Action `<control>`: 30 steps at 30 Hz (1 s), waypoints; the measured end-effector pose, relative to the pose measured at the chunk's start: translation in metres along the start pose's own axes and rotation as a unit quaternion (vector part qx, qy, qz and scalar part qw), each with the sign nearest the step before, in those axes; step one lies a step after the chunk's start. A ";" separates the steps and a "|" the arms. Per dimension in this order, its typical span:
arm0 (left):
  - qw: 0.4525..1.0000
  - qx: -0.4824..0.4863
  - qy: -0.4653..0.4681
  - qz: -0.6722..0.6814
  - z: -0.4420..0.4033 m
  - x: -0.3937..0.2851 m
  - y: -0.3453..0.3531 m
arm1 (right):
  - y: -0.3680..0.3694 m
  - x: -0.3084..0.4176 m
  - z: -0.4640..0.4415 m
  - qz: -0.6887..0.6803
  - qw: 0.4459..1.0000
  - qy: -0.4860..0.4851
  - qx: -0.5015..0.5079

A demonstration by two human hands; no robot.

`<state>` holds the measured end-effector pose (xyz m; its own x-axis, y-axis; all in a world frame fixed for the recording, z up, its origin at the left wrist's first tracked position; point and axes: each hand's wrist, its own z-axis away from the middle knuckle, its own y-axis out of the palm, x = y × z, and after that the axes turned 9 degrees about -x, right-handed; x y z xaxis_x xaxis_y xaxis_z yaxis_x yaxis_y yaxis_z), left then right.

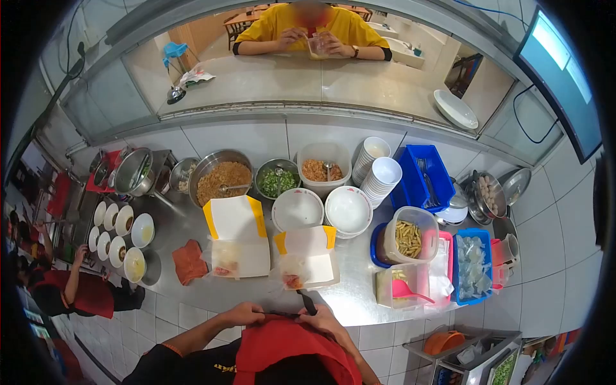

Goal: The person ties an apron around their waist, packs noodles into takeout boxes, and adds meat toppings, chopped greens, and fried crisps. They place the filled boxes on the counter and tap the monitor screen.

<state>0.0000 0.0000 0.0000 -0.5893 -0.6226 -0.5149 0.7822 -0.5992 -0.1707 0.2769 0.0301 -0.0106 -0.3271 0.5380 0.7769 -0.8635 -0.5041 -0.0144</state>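
At the front edge of the counter, my left hand [247,314] is closed with its fingers pinched on a thin black strap at the top of the red apron [289,350]. My right hand [323,320] is closed on the same black strap [308,303], which sticks up past its fingers. Just beyond lie two open takeaway boxes, white inside with yellow flaps: the left box [239,234] and the right box [314,260]. Each has a clear packet with something red at its lower left. A folded reddish-brown cloth [190,262] lies left of them.
Behind the boxes stand stacked white bowls [347,209], a bowl of brown crumbly food [224,179] and chopped greens [277,181]. Blue baskets [420,176] and plastic tubs [416,234] crowd the right. Several small bowls [123,221] sit left. Another person [77,285] works at far left; one sits beyond the hatch.
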 end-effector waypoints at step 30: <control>0.986 -0.046 0.141 0.073 0.001 0.002 0.036 | -0.022 -0.038 0.058 0.145 0.951 -0.257 -0.087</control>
<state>0.0264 -0.0238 -0.0062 -0.3994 -0.5269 -0.7502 0.8773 -0.4573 -0.1458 0.3306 -0.0191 -0.0034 -0.3696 -0.0312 0.9287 -0.8301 -0.4379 -0.3451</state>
